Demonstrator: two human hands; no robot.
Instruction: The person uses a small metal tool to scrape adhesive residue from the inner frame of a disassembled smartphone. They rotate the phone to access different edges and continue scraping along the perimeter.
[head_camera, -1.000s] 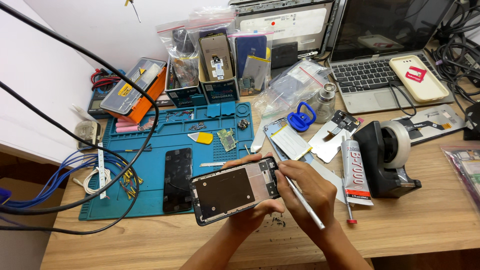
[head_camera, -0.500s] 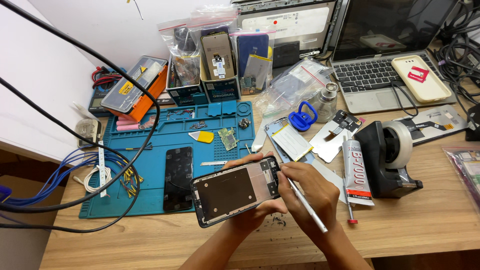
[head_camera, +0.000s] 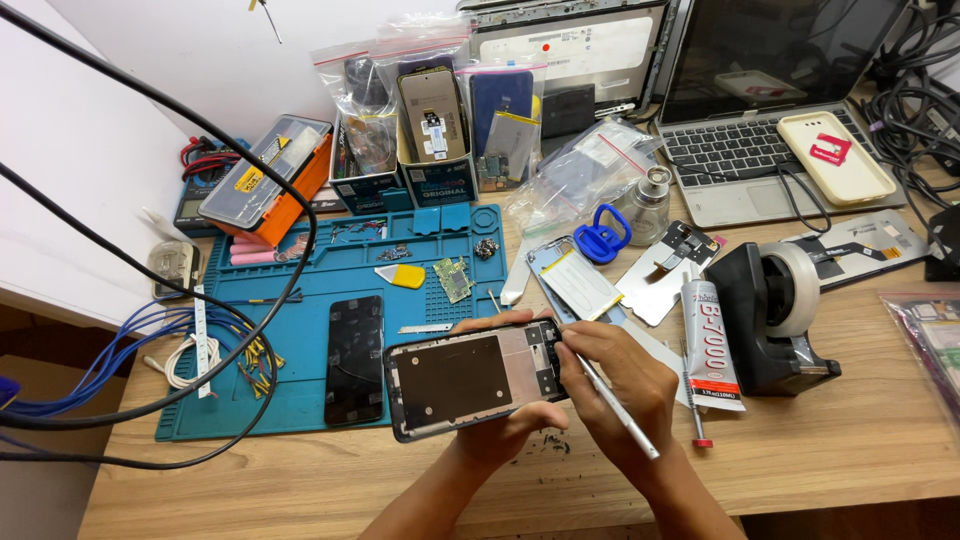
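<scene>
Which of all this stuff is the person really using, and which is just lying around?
In use:
opened phone in the left hand
thin metal tool in the right hand, tip at the phone's end

Just lying about:
black screen on the blue mat
glue tube
tape holder
laptop
orange box

left hand (head_camera: 508, 425) mostly hidden beneath opened phone frame (head_camera: 470, 378), tool (head_camera: 615, 408) tip too small to tell, laptop (head_camera: 760, 90) cut off at top edge
</scene>
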